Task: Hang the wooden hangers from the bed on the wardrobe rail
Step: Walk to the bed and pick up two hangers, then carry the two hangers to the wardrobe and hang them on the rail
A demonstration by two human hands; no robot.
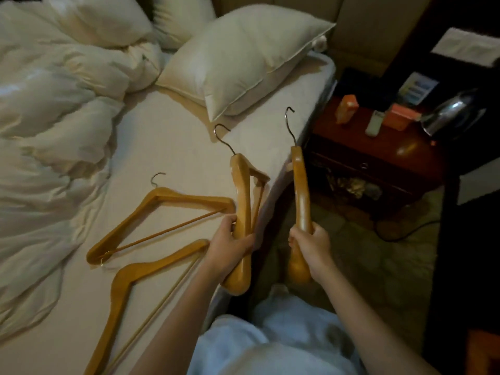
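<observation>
My left hand (229, 247) grips a wooden hanger (241, 196) by one arm, raised over the bed's right edge with its metal hook pointing away. My right hand (311, 249) holds a second wooden hanger (301, 190) edge-on beyond the mattress, hook up. Two more wooden hangers lie flat on the white sheet (162, 147): one (159, 209) in the middle of the bed, another (127, 285) nearer to me at the lower left. No wardrobe rail is in view.
A crumpled white duvet (54, 117) fills the bed's left side, and pillows (243, 58) lie at the head. A dark wooden nightstand (378, 155) to the right carries boxes, a remote and a kettle (454, 115). Patterned carpet (378, 261) lies beside the bed.
</observation>
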